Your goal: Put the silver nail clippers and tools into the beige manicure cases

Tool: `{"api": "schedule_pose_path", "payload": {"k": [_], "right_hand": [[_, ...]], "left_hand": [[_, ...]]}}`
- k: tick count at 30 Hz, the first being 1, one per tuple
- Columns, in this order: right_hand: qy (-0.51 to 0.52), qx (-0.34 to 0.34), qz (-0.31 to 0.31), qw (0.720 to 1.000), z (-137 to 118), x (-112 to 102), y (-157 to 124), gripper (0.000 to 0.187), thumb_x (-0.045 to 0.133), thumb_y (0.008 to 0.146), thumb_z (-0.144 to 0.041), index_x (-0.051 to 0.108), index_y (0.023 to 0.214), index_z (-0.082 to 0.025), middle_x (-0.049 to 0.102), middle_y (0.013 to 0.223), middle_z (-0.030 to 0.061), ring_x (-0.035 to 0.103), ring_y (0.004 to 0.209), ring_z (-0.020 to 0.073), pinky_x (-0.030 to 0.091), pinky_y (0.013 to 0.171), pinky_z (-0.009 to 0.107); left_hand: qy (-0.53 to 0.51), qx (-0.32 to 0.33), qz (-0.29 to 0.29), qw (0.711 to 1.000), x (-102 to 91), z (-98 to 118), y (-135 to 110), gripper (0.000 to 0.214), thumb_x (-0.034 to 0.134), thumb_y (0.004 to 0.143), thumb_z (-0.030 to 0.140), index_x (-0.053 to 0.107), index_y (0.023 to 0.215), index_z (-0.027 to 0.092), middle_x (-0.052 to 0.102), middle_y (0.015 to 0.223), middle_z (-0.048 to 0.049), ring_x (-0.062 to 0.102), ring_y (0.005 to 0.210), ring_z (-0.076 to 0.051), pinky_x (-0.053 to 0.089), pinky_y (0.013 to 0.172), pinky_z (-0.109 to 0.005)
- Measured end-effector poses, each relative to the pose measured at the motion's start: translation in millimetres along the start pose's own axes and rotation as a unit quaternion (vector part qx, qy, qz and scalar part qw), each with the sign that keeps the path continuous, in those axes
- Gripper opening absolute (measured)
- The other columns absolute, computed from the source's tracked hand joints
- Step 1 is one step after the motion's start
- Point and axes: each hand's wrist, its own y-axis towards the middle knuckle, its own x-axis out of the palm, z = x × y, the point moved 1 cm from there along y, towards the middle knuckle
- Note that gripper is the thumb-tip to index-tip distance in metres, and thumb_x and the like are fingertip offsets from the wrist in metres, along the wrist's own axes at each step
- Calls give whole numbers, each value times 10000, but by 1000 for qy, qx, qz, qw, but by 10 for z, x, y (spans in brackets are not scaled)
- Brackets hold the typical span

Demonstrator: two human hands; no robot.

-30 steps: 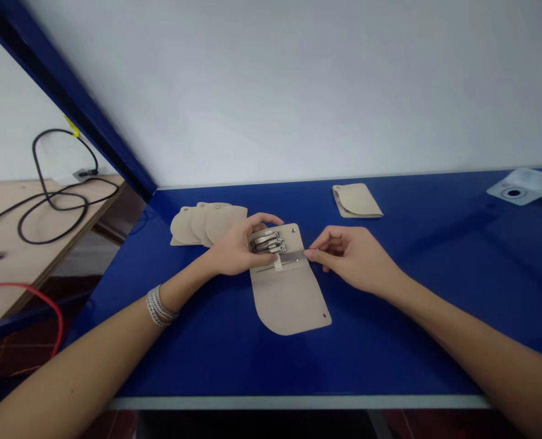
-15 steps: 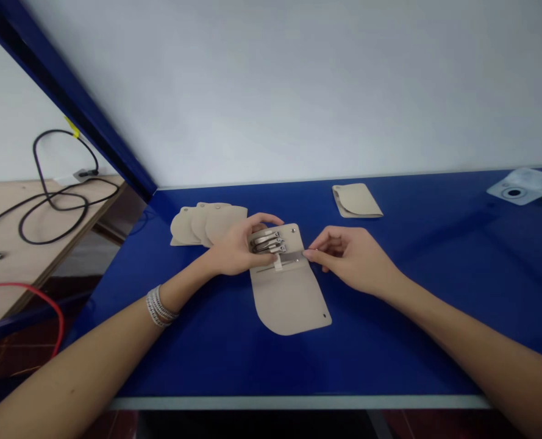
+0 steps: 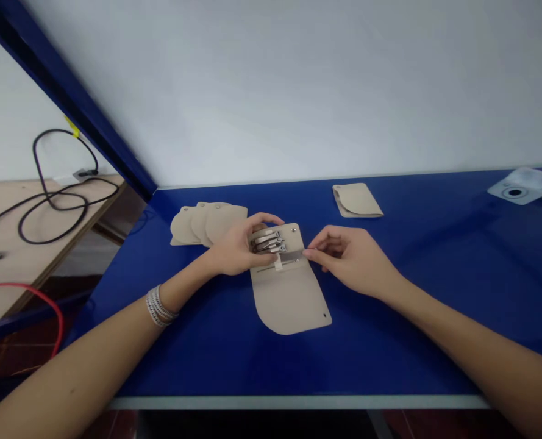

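An open beige leatherette case (image 3: 289, 302) is laid flat on the blue bench (image 3: 389, 366), between both hands and slightly tilted. It is held by the left hand (image 3: 238, 249), with the fingers curled over its upper left part and the wrist angled inward. A beaded wrap bracelet (image 3: 158, 306) is worn on that wrist. Steel nail clippers (image 3: 267, 241) are seated in the case, partly covered by the left hand, so their count cannot be told. A narrow metal nail file (image 3: 291, 256) is pinched at its end by the right hand (image 3: 350, 259), which is nearly closed, its arm extended in from the right. Three overlapping flat beige cases (image 3: 209, 224) are laid just beside the left hand, and one folded beige case (image 3: 356, 200) is placed farther back on the bench.
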Motion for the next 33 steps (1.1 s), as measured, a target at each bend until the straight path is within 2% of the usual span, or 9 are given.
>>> {"api": "schedule_pose_path", "payload": {"k": [9, 17, 22, 28, 33], "right_hand": [[10, -1, -9, 1000, 27, -16, 31, 242, 689, 742, -402, 638, 785, -170, 692, 729, 61, 604, 586, 152, 480, 536, 277], [16, 1, -15, 1000, 23, -9, 16, 202, 684, 751, -371, 634, 782, -177, 693, 716, 47, 615, 589, 152, 486, 545, 278], [6, -4, -12, 1000, 15, -6, 1, 190, 680, 753, -367, 639, 769, -183, 697, 719, 44, 623, 607, 155, 491, 561, 278], [20, -8, -17, 1000, 22, -14, 8, 209, 686, 746, -374, 641, 779, -173, 695, 711, 53, 618, 587, 153, 490, 548, 276], [44, 2, -24, 999, 2, -32, 21, 222, 691, 736, -378, 647, 789, -167, 688, 690, 48, 604, 545, 143, 494, 539, 279]], "left_hand": [[2, 0, -1, 1000, -1, 13, -1, 567, 695, 715, 183, 471, 1236, 180, 604, 984, -69, 591, 863, -176, 513, 725, -299], [5, -4, -16, 1000, -1, 28, -1, 572, 694, 707, 180, 470, 1234, 186, 604, 901, -46, 581, 757, -147, 493, 640, -264], [12, -4, -16, 1000, 4, 42, -6, 605, 722, 698, 212, 463, 1245, 189, 600, 851, -32, 590, 752, -154, 503, 644, -274], [4, -9, 10, 1000, 21, 22, -4, 597, 719, 696, 199, 470, 1239, 197, 617, 881, -41, 592, 733, -146, 510, 631, -272], [-1, -9, 20, 1000, 6, 26, -4, 597, 721, 688, 187, 482, 1235, 191, 627, 929, -57, 611, 795, -162, 523, 665, -281]]}}
